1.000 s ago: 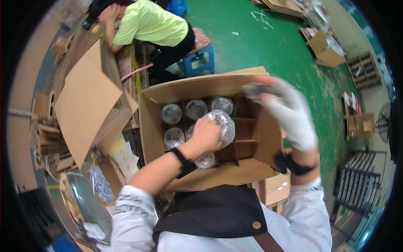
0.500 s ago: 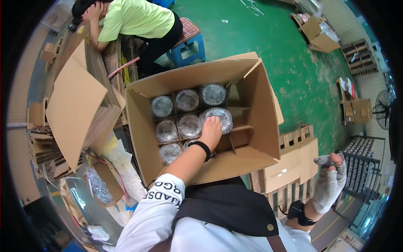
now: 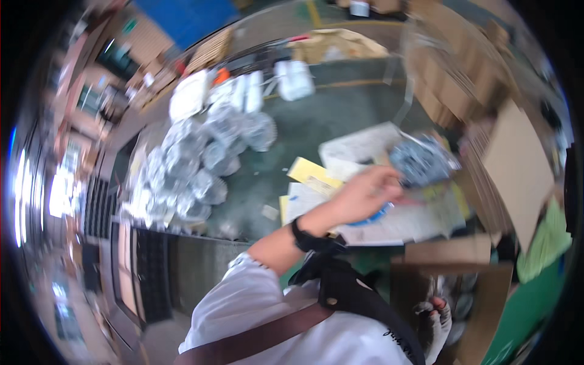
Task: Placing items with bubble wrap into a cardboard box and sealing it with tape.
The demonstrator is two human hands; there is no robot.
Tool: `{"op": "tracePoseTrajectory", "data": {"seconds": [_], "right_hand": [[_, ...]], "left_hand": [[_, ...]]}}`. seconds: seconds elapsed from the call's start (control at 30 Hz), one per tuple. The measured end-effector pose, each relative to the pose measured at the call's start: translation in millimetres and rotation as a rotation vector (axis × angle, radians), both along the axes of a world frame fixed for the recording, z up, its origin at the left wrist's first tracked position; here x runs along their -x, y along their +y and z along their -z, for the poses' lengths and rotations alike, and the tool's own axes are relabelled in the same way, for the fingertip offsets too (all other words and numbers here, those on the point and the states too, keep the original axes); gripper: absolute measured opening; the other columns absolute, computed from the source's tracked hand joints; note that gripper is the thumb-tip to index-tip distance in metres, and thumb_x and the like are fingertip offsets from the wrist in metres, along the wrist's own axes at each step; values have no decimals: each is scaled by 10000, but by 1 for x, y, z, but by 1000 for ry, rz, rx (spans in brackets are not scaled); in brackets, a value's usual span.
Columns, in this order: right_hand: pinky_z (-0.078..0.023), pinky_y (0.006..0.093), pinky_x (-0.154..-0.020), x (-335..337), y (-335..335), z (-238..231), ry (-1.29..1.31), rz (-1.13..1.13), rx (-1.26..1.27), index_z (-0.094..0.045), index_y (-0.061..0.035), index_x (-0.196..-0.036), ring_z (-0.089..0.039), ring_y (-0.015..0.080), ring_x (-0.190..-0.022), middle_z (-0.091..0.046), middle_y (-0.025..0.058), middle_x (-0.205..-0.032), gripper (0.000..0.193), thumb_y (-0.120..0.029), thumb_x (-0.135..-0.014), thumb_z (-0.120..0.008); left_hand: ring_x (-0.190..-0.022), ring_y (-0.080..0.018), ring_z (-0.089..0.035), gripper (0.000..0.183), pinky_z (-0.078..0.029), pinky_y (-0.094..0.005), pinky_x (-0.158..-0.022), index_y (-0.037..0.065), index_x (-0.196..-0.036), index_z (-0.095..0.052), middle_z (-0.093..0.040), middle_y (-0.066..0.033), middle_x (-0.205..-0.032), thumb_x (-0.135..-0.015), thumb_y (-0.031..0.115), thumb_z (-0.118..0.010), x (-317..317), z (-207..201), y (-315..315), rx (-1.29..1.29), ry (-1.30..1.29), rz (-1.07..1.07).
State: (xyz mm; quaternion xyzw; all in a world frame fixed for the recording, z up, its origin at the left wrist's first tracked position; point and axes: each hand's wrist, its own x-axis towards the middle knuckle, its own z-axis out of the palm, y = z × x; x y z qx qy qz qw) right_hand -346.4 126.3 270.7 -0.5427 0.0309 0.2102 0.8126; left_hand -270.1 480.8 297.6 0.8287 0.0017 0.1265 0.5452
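My left hand [image 3: 368, 191], bare with a black band at the wrist, hangs over papers [image 3: 413, 213] on the dark green table. Its fingers are loosely bent and apart, blurred by motion, with nothing seen in them. Just beyond lies a clear bag of grey-blue pieces [image 3: 420, 161]; a blue curved thing [image 3: 374, 218] shows under the hand. In a white glove with bare fingertips, my right hand [image 3: 437, 322] is at the lower right, over or in front of the cardboard box [image 3: 493, 304]. Round plastic-wrapped items [image 3: 463, 304] stand inside. I cannot make out that hand's grip.
A heap of round items in clear plastic [image 3: 194, 158] covers the table's left side, with white packages [image 3: 295, 79] behind. Flat cardboard sheets [image 3: 517, 170] stand upright at the right, beside a person's light green sleeve [image 3: 541, 243]. Yellow and white papers overlap near the middle.
The view has swung left from the box to the table. My left hand has come off a wrapped round item in the box and is now over the papers. The right hand now appears by the box.
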Motion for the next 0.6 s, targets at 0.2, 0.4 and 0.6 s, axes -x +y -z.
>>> {"op": "tracePoseTrajectory", "data": {"seconds": [0.2,0.4,0.6], "right_hand": [[-484,305,-820,-51,169,-9,-49,-404,254,-565,22,-1131,-611,178,-870,-651,100,-949,292,-125,-881,-588],[-458,330,-899,-113,460,-38,-744,-1313,673,-582,-10,-1162,-613,274,-987,-632,159,-1092,370,-203,-847,-608],[-460,362,-798,-127,692,22,-2237,-1149,1186,-661,-153,-919,-589,211,-960,-650,13,-933,172,-113,-798,-544]], "left_hand": [[-1088,-360,-486,545,-392,-441,-932,18,-1174,-493,-541,-143,-1121,-677,45,-712,193,26,289,-799,-25,-1111],[-1191,-232,-451,548,-374,-394,-951,142,-1121,-577,-535,-14,-1213,-613,73,-770,189,9,474,-1358,110,-554],[-1092,-164,-483,469,-377,-362,-927,186,-913,-652,-561,50,-1025,-513,354,-831,140,-9,526,-1422,276,154]]}}
